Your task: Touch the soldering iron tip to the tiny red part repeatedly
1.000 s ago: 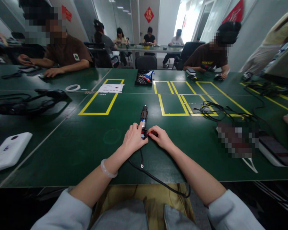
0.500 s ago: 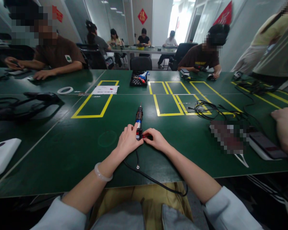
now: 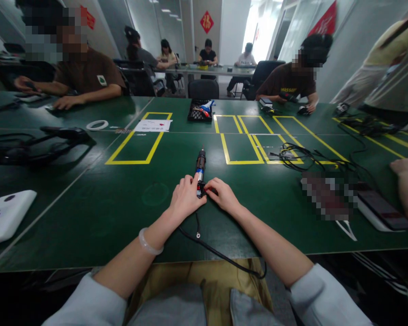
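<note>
On the green table in front of me lies an electric screwdriver [image 3: 200,164], its inner parts showing, with a dark front end, a blue band and a silver section. Its thin tip points away from me. My left hand [image 3: 184,194] is closed around the near end from the left. From the right, the fingertips of my right hand [image 3: 222,195] are pinched at a small red part beside that end. The fingers cover much of what they hold. A black cord [image 3: 221,256] loops below my hands, and a short lead with a ring terminal [image 3: 198,235] lies beside it.
A black tray [image 3: 200,118] of small parts and tools stands ahead. Yellow tape outlines mark the table, one under a paper sheet [image 3: 153,125]. A tape roll [image 3: 97,125] and white device [image 3: 10,217] lie left; tangled cables [image 3: 294,154] and phone [image 3: 382,206] right. Other people sit around.
My right fingertips have come closer together and nearer the screwdriver's rear end, so less of the red part shows. The left hand keeps its hold. The whole view has shifted slightly.
</note>
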`<state>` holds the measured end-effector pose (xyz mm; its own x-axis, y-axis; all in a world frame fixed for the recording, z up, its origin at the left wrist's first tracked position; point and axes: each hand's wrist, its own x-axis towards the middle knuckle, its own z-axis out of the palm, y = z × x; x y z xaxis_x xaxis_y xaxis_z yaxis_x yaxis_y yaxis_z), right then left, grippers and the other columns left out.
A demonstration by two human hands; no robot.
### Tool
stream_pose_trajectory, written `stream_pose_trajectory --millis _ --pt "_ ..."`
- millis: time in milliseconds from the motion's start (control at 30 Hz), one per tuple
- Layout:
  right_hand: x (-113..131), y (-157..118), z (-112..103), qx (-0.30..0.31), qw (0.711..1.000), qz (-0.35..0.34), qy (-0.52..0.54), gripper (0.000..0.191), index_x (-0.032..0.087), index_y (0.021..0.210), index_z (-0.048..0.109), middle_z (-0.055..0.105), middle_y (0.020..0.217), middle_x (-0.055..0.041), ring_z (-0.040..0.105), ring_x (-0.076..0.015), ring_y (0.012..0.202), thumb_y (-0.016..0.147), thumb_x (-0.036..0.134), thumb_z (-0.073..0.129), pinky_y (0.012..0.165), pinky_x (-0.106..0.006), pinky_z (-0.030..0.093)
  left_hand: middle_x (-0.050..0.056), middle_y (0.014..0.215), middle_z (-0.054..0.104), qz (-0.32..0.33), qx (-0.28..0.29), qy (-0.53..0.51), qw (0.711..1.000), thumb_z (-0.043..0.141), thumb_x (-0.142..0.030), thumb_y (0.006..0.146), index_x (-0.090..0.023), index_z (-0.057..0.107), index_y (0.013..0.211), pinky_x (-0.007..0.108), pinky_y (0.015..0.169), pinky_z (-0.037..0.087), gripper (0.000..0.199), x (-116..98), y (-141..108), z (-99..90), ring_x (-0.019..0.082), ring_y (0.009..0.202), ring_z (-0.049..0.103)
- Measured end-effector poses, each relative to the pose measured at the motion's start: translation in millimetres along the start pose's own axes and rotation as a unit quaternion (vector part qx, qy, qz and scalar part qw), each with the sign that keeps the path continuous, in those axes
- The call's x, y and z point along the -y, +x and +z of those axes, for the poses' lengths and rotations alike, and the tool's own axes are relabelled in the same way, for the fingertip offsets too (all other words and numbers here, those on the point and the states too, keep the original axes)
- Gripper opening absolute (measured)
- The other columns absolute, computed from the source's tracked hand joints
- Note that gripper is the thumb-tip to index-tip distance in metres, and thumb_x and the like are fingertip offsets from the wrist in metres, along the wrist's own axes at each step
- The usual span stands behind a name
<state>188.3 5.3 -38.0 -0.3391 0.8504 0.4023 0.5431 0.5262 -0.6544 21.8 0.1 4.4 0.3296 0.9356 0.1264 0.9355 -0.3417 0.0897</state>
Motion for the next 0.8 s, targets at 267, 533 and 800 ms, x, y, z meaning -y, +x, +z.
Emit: stream_pose_trajectory --millis 267,533,800 --pt "0 -1 3 -0.022 0.999 -0.019 0.029 0.014 0.020 0.092 0.070 0.054 0.096 -0.0057 0.056 -0.0157 0.088 0.084 0.015 0.060 0.077 -0.027 0.047 0.012 0.108 0.049 0.003 -0.008 0.001 1.000 0.053 -0.045 0.079 -0.019 0.032 0.140 0.035 0.077 0.043 0.070 1 -1 1.0 0.027 0.098 0.050" --pt "9 -5 -4 -0.057 0.995 0.052 0.068 0.020 0.019 0.099 0.070 0.071 0.094 -0.0050 0.064 -0.0160 0.080 0.084 0.016 0.056 0.077 -0.028 0.050 0.013 0.108 0.049 0.002 -0.009 0.007 1.000 0.051 -0.050 0.081 -0.018 0.034 0.139 0.036 0.080 0.042 0.069 -1 -2 -1.2 0.028 0.100 0.050" --pt "6 -8 -4 -0.055 0.980 0.075 0.175 0.020 0.018 0.102 0.064 0.071 0.098 -0.0053 0.066 -0.0164 0.088 0.087 0.021 0.051 0.081 -0.030 0.051 0.013 0.109 0.049 -0.040 -0.002 0.023 0.999 0.047 -0.055 0.083 -0.021 0.030 0.143 0.037 0.081 0.042 0.072 -1 4 -1.2 0.028 0.101 0.049"
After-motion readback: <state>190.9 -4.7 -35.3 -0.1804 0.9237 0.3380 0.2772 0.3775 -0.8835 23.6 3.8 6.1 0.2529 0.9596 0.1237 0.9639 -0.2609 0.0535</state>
